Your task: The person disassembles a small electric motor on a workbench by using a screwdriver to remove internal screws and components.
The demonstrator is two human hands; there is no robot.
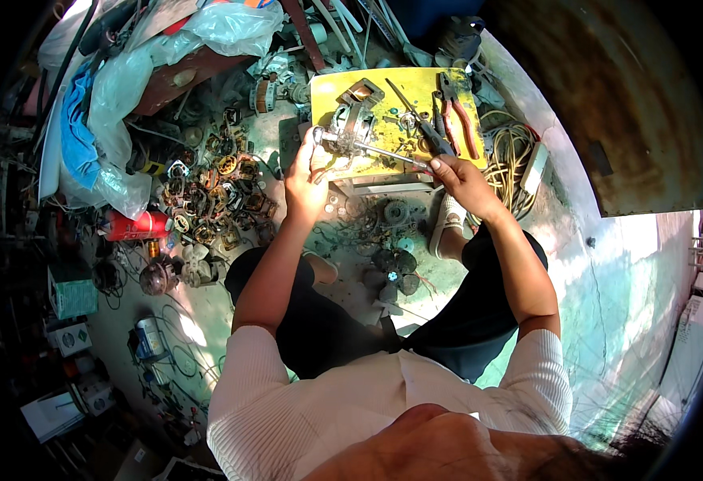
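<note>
My left hand (306,178) is closed round the near left side of a small electric motor (354,125), over the left part of a yellow board. A slim metal-shafted screwdriver (391,155) runs from the motor to my right hand (465,186). The fingers of that hand are closed on its outer end, and its tip is hard to make out against the motor. On the yellow board (335,86) behind lie a black-handled screwdriver (431,138), red-handled pliers (460,120), a square metal core (361,92) and several small loose parts.
Heaped motor parts (223,180) cover the floor at left, near a red bottle (135,225) and a clear plastic bag (119,104). A coiled cable (508,152) with a white power strip (534,168) lies right of the board. A black fan blade (391,271) rests between my feet.
</note>
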